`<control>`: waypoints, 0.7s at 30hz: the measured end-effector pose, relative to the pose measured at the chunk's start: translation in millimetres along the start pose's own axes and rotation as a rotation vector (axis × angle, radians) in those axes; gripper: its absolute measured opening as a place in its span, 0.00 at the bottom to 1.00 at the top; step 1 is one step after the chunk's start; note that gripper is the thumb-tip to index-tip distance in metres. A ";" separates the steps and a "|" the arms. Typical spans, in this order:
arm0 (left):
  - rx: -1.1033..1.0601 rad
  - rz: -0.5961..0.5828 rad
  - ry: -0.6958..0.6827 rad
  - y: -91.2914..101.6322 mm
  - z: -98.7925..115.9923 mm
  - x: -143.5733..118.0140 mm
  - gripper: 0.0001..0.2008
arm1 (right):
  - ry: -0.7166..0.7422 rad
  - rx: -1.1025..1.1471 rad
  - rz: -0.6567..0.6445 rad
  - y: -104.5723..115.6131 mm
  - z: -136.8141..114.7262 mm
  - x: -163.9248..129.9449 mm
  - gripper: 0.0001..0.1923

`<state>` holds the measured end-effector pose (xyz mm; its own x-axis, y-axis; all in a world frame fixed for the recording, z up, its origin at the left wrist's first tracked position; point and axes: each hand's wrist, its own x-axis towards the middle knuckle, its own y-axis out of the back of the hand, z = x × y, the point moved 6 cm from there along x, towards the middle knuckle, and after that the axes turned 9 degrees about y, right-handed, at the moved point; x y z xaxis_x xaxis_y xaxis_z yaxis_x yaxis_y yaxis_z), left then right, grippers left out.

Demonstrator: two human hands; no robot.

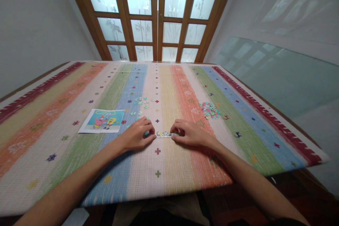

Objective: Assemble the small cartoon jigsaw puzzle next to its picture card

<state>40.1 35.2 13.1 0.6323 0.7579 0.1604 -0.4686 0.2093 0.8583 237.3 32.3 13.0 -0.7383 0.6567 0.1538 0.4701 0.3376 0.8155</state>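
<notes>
The left hand (137,136) & right hand (189,134) pinch shut on each end of a short puzzle strip (164,134) near the tabletop's front edge, joining bits; next needs a matching loose piece (140,102).

The tabletop (265,95) was covered by a striped woven cloth (66,141) in red, orange, green, blue, cream and yellow bands dotted with small crosses and stars. On it lay a cartoon reference picture (102,120) toward the left, a scatter of loose turquoise puzzle pieces (140,101) near the middle, a heap of mixed-colour puzzle pieces (209,109) to the right, and a short joined strip of pieces (164,134) at the near centre.
</notes>
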 end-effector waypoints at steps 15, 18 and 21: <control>0.012 0.010 -0.038 7.7 9.6 -4.9 0.06 | 0.005 -0.025 0.005 1.0 -2.8 -0.2 0.04; -0.025 0.006 -0.028 19.4 5.6 -7.5 0.10 | 0.007 -0.023 0.005 0.3 -1.3 -0.8 0.04; -0.028 0.021 -0.021 34.1 -3.3 -10.9 0.13 | 0.016 -0.024 0.017 0.4 -0.3 -1.2 0.04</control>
<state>15.2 36.1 39.0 0.6349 0.7492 0.1885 -0.4987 0.2111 0.8406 238.2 31.5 13.3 -0.7379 0.6515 0.1764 0.4712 0.3102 0.8257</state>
